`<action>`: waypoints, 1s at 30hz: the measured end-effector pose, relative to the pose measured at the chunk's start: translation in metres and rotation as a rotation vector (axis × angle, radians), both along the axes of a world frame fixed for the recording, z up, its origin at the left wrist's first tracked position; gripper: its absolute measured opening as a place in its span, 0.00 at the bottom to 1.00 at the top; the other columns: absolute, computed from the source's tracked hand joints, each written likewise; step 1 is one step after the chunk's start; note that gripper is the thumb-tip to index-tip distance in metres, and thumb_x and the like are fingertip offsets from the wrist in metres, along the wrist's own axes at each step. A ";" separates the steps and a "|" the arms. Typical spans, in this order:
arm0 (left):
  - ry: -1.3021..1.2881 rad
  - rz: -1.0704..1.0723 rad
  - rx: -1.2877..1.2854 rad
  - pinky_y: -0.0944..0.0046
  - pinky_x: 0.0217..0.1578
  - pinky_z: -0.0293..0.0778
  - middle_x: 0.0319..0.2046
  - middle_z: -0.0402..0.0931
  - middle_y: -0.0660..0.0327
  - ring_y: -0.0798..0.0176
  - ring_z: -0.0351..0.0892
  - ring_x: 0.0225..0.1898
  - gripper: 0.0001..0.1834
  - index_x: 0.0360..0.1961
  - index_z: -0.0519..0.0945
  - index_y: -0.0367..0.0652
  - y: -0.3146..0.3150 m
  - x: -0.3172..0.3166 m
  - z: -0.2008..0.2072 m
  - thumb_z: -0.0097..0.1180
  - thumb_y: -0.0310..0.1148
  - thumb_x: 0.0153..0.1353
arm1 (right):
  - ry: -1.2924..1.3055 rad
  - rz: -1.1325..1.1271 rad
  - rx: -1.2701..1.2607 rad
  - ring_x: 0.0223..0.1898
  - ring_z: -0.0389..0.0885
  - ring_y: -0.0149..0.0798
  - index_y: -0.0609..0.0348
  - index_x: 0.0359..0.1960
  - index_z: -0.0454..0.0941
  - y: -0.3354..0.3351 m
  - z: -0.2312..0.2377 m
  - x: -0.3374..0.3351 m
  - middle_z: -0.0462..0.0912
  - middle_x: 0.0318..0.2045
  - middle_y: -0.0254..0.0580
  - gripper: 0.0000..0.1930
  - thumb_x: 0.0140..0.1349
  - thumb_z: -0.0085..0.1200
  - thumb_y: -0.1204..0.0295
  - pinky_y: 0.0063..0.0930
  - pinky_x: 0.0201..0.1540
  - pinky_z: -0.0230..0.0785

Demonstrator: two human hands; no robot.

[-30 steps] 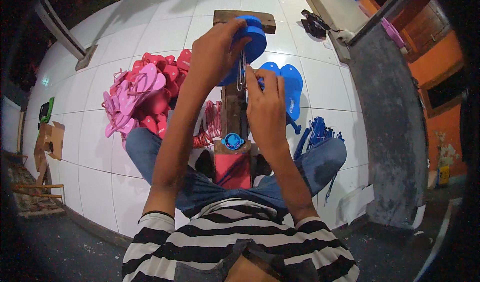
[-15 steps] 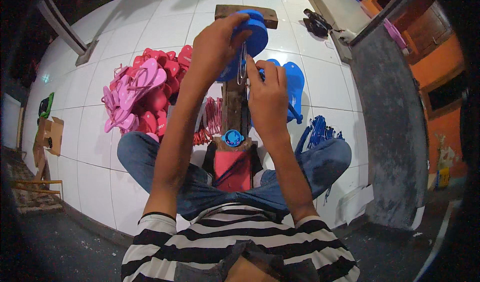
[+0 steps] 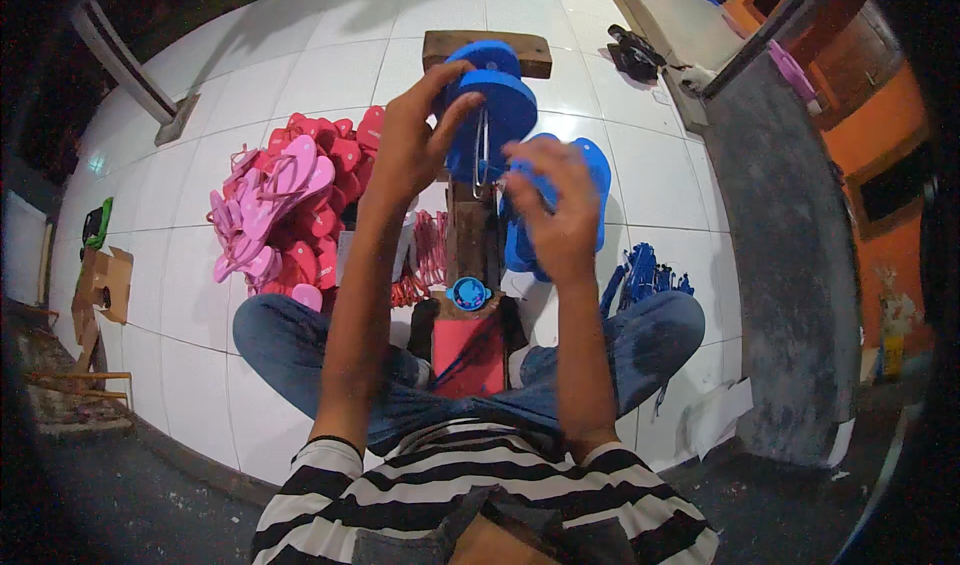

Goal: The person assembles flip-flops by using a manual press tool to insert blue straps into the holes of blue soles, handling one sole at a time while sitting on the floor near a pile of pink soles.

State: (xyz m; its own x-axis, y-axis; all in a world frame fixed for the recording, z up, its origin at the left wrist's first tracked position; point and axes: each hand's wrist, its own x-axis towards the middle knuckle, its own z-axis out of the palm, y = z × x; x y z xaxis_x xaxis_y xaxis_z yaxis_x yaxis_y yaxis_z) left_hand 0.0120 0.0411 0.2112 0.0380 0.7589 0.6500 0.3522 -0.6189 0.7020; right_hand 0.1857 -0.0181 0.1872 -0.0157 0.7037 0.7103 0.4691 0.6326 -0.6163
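Note:
My left hand (image 3: pixel 412 145) is closed round the edge of a blue flip-flop sole (image 3: pixel 508 103), held up over a wooden beam (image 3: pixel 466 240). Another blue rounded sole end (image 3: pixel 490 57) shows just behind it. A thin, looped metal rod (image 3: pixel 481 155) runs down from the held sole, in front of more blue foam. To its right is my right hand (image 3: pixel 565 200), apart from the rod, fingers spread and slightly smeared; nothing shows in them. Blue flip-flop soles (image 3: pixel 592 170) lie on the floor behind that hand, partly covered by it.
Red flip-flops (image 3: pixel 345 155) and pink ones (image 3: pixel 290 185) are heaped at the left. Red straps (image 3: pixel 430 240) lie beside the beam, blue straps (image 3: pixel 645 277) near my right knee. A small blue cup (image 3: pixel 468 294) stands before a red pad (image 3: pixel 470 355). A wooden crosspiece (image 3: pixel 535 55) lies beyond.
My right hand has drawn away from the metal rod, rightward and nearer, its fingers opening. The left hand keeps its grip on the sole, which sits slightly lower in view.

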 end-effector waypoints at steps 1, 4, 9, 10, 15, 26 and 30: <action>-0.082 -0.054 -0.025 0.66 0.40 0.73 0.36 0.80 0.55 0.65 0.79 0.37 0.15 0.47 0.76 0.38 0.001 0.000 -0.004 0.58 0.31 0.60 | 0.081 0.025 -0.016 0.47 0.74 0.43 0.55 0.49 0.77 0.009 0.002 0.004 0.78 0.42 0.42 0.15 0.60 0.56 0.68 0.34 0.51 0.66; -0.270 -0.159 -0.085 0.69 0.41 0.72 0.36 0.79 0.58 0.70 0.77 0.37 0.15 0.47 0.75 0.36 0.004 0.001 -0.015 0.57 0.30 0.61 | 0.235 0.022 -0.076 0.50 0.73 0.42 0.57 0.49 0.74 0.034 0.014 -0.006 0.79 0.42 0.45 0.16 0.63 0.52 0.63 0.34 0.53 0.65; -0.365 -0.159 -0.136 0.70 0.43 0.70 0.38 0.77 0.59 0.70 0.75 0.41 0.15 0.48 0.75 0.36 -0.014 0.011 -0.015 0.57 0.29 0.61 | 0.246 0.251 -0.347 0.39 0.75 0.35 0.61 0.46 0.71 0.051 0.004 -0.011 0.78 0.36 0.41 0.19 0.65 0.51 0.56 0.27 0.45 0.66; -0.365 -0.141 -0.135 0.70 0.43 0.70 0.39 0.76 0.59 0.70 0.74 0.41 0.15 0.48 0.75 0.36 -0.018 0.014 -0.017 0.57 0.29 0.61 | 0.271 0.266 -0.355 0.38 0.75 0.34 0.61 0.46 0.71 0.048 0.004 -0.010 0.78 0.35 0.41 0.20 0.65 0.51 0.56 0.27 0.45 0.67; -0.407 -0.035 -0.169 0.70 0.44 0.68 0.38 0.74 0.61 0.70 0.73 0.41 0.11 0.45 0.76 0.36 -0.073 0.027 -0.018 0.55 0.26 0.61 | 0.321 0.136 -0.246 0.37 0.75 0.34 0.61 0.44 0.72 -0.002 -0.014 -0.022 0.78 0.35 0.41 0.19 0.65 0.51 0.57 0.27 0.44 0.67; -0.353 0.069 -0.505 0.70 0.39 0.70 0.34 0.75 0.60 0.68 0.75 0.37 0.13 0.42 0.78 0.35 -0.125 0.029 -0.063 0.62 0.23 0.55 | 0.291 0.008 -0.622 0.48 0.72 0.42 0.64 0.45 0.70 -0.062 -0.046 -0.009 0.73 0.44 0.50 0.18 0.61 0.55 0.62 0.33 0.52 0.63; -0.271 0.153 -0.519 0.71 0.37 0.71 0.33 0.75 0.60 0.70 0.75 0.34 0.13 0.41 0.79 0.36 -0.109 0.016 -0.051 0.63 0.23 0.53 | -0.104 -0.061 -0.444 0.39 0.75 0.48 0.65 0.44 0.68 -0.070 -0.038 -0.009 0.75 0.38 0.53 0.17 0.61 0.56 0.65 0.35 0.42 0.68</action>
State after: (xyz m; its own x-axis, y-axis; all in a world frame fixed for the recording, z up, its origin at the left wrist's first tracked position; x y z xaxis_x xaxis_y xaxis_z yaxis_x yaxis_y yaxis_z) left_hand 0.0284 -0.0680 0.1602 -0.2121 0.9633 0.1648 0.1768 -0.1280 0.9759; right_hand 0.1770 -0.0885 0.1494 -0.0204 0.9415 0.3363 0.5710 0.2871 -0.7691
